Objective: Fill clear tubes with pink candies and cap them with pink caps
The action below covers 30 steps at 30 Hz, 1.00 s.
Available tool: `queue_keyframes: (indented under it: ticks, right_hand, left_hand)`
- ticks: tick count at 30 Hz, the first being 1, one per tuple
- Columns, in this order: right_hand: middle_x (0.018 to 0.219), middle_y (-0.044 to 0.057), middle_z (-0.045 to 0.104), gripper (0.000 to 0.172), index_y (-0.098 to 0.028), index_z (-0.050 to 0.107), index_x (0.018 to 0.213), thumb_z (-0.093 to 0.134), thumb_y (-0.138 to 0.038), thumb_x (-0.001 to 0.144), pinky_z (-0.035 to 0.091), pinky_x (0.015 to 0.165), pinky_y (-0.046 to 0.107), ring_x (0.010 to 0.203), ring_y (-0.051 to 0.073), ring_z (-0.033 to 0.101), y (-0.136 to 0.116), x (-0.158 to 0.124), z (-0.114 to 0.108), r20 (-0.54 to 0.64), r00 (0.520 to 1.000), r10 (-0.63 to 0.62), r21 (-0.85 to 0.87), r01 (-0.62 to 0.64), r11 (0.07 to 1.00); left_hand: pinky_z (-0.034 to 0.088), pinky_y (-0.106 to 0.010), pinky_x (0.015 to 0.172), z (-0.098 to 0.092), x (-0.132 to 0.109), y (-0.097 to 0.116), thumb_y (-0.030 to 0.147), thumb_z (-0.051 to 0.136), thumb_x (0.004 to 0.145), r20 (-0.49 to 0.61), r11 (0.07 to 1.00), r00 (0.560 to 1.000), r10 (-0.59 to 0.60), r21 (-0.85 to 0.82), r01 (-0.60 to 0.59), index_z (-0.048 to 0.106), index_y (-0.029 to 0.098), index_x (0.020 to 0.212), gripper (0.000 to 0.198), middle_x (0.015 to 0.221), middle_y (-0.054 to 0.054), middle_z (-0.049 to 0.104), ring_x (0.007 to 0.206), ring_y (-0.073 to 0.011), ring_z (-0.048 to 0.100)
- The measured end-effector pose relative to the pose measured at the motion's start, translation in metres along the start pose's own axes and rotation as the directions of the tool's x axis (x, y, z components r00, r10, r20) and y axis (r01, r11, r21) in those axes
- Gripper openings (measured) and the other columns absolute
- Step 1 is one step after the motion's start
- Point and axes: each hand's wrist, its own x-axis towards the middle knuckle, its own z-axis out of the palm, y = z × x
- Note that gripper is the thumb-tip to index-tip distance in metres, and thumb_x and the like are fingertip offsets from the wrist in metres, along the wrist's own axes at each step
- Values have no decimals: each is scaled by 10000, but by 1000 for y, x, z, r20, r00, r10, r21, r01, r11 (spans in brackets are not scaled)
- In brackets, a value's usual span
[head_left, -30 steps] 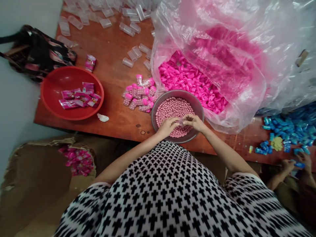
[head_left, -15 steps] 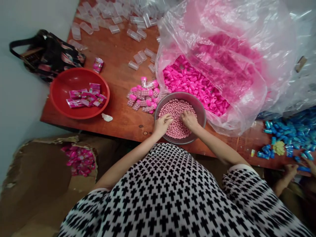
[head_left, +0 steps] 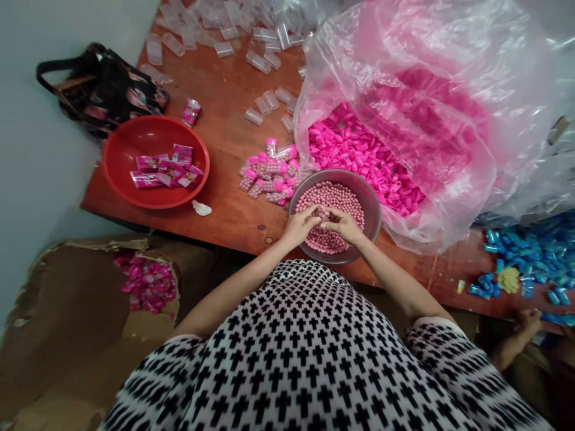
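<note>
A grey bowl [head_left: 375, 218] full of small pink balls [head_left: 330, 242] stands at the table's front edge. Over it my left hand [head_left: 300, 228] is closed around what looks like a small clear plastic container [head_left: 320, 212] with pink inside, mostly covered by fingers. Fingertips of my right hand [head_left: 344, 226] are pressed together against that container's opening; what they pinch is hidden. Left of the bowl lies a heap of small clear containers [head_left: 269, 170], filled with pink balls and closed with pink caps. Behind the bowl, loose pink caps [head_left: 359, 152] spill from a large clear plastic bag [head_left: 449, 149].
Clear containers without caps [head_left: 258, 61] lie scattered at the back. A red bowl [head_left: 112, 170] with pink packets and a floral bag [head_left: 108, 90] are at left. Below stands a cardboard box [head_left: 67, 299]. Blue containers [head_left: 534, 251] and a co-worker's hand [head_left: 527, 323] are at right.
My right hand has lifted out of the pink balls and moved left to meet my left hand. The whole view has shifted slightly, moving the table things rightward.
</note>
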Motion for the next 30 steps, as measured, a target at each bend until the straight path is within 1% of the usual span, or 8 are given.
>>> queue_keyframes:
  ticks: [4, 8, 10, 14, 18, 24, 27, 30]
  right_hand:
    - [872, -33, 658, 422, -226, 646, 964, 790, -227, 567, 510, 843, 321, 837, 147, 622, -16, -10, 0, -37, 999, 3, 92, 1, 996]
    - [944, -30, 622, 592, -271, 597, 1091, 805, -172, 546, 532, 801, 307, 762, 120, 605, -34, -19, -14, -98, 993, -61, 47, 66, 997]
    - [997, -14, 621, 593, -276, 599, 1121, 797, -187, 568, 532, 796, 310, 788, 129, 606, -43, -22, -23, -57, 995, -81, -14, 81, 997]
    - [988, 5, 650, 398, -248, 661, 1049, 744, -289, 662, 512, 814, 329, 887, 177, 608, -53, -24, -35, 52, 989, -138, -210, 146, 967]
    - [825, -8, 659, 245, -240, 685, 925, 711, -335, 701, 492, 758, 302, 772, 162, 585, -51, -26, -37, 6, 974, -226, -373, 212, 903]
    - [701, -24, 619, 248, -223, 659, 868, 650, -444, 755, 468, 620, 253, 634, 133, 573, -36, -30, -38, -69, 976, -206, -321, 174, 931]
    - [763, -5, 661, 266, -212, 668, 899, 620, -450, 789, 472, 668, 255, 672, 135, 601, -29, -33, -46, -59, 973, -225, -435, 177, 883]
    - [970, 35, 700, 318, -209, 671, 1010, 671, -410, 764, 468, 761, 261, 807, 156, 633, -30, -31, -67, -32, 973, -227, -628, 157, 763]
  left_hand:
    - [491, -343, 924, 8, 8, 7, 240, 606, 792, -9, 993, 1000, 19, -117, -20, 656, 163, 1133, 354, 1071, -57, 710, 983, -204, 657]
    - [473, -375, 954, 8, 15, 13, 253, 670, 741, 11, 992, 998, 59, -111, -58, 702, 178, 1045, 315, 1074, -63, 707, 998, -215, 646]
    - [472, -382, 959, 9, 17, 15, 282, 682, 730, 48, 988, 997, 60, -148, -53, 718, 170, 1002, 296, 1072, -75, 705, 1013, -224, 640]
    - [537, -406, 853, 13, 20, 20, 409, 716, 688, 138, 959, 990, -6, -281, 45, 712, 142, 1014, 421, 1022, -88, 712, 914, -233, 666]
    - [560, -416, 810, 11, 23, 26, 498, 724, 658, 189, 948, 982, -23, -308, 82, 705, 144, 1038, 520, 1055, -93, 700, 892, -239, 668]
    - [514, -436, 905, 8, 35, 19, 550, 744, 607, 143, 984, 988, 52, -178, -26, 732, 165, 930, 503, 995, -90, 700, 965, -250, 639]
    - [566, -402, 769, 8, 37, 15, 558, 745, 598, 119, 955, 992, -31, -291, 65, 703, 150, 948, 539, 974, -81, 688, 840, -210, 647]
    - [571, -346, 728, 8, 38, 16, 517, 762, 603, 128, 887, 984, -128, -430, 171, 665, 150, 958, 520, 925, -59, 688, 766, -169, 639]
